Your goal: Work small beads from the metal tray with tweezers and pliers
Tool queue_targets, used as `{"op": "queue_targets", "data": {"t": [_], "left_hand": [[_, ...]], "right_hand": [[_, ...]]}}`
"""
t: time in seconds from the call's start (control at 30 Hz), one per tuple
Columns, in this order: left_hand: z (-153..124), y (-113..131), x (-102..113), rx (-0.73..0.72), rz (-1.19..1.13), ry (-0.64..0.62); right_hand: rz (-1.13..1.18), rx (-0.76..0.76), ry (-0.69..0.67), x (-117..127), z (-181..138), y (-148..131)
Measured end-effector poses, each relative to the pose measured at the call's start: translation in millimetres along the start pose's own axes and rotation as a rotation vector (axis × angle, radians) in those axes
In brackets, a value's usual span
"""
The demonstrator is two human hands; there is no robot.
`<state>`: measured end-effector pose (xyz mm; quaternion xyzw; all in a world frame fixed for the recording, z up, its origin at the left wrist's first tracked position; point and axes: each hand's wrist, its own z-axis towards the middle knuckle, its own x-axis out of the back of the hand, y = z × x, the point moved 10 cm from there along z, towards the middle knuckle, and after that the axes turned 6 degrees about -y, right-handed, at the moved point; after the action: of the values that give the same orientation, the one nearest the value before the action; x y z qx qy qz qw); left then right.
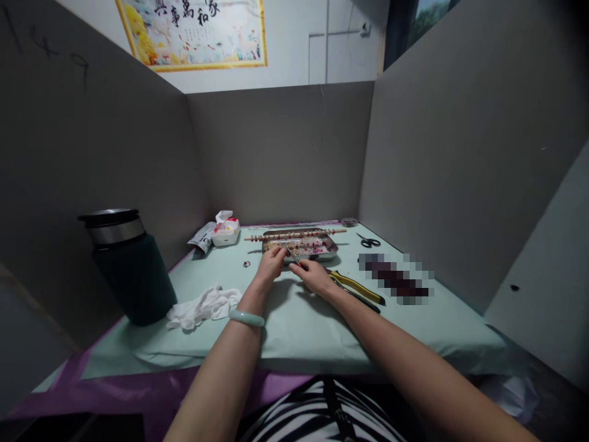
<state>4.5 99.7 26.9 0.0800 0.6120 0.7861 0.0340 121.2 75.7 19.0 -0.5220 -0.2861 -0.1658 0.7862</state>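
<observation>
My left hand [271,265] is closed in a pinch at the near edge of a metal tray [337,253]; whatever its fingertips hold is too small to make out. Fingers closed, my right hand [315,276] grips a thin metal tool [292,255] whose tip points at my left fingertips. Small multicoloured beads [301,248] lie in the tray. Across the top rests a wooden rod [342,231] with several small red-studded rings on it. Left of the tray, a single ring [247,264] lies on the cloth. Yellow-and-black handled pliers [358,287] lie beside my right hand.
A dark green bottle [133,276] stands at the left, with crumpled white gloves [202,309] beside it. A tissue pack [226,232] sits at the back left. Black scissors [369,242] and a pixelated item [396,279] lie right. Grey partitions [280,153] enclose the table.
</observation>
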Motion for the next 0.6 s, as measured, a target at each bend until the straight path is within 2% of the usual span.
{"op": "queue_targets", "data": {"t": [0.2,0.4,0.6], "left_hand": [[-3.0,3.6,-5.8,-0.01,-0.026,-0.053],[-0.2,4.5,-6.6,-0.038,0.033,-0.063],[3.2,0.4,-3.9,-0.021,0.112,-0.037]], "right_hand": [[0.043,-0.05,-0.048,-1.5,0.1,6.2],[-0.083,0.008,-0.015,4.0,-0.2,-1.5],[-0.17,-0.007,0.014,5.4,-2.0,-0.7]]}}
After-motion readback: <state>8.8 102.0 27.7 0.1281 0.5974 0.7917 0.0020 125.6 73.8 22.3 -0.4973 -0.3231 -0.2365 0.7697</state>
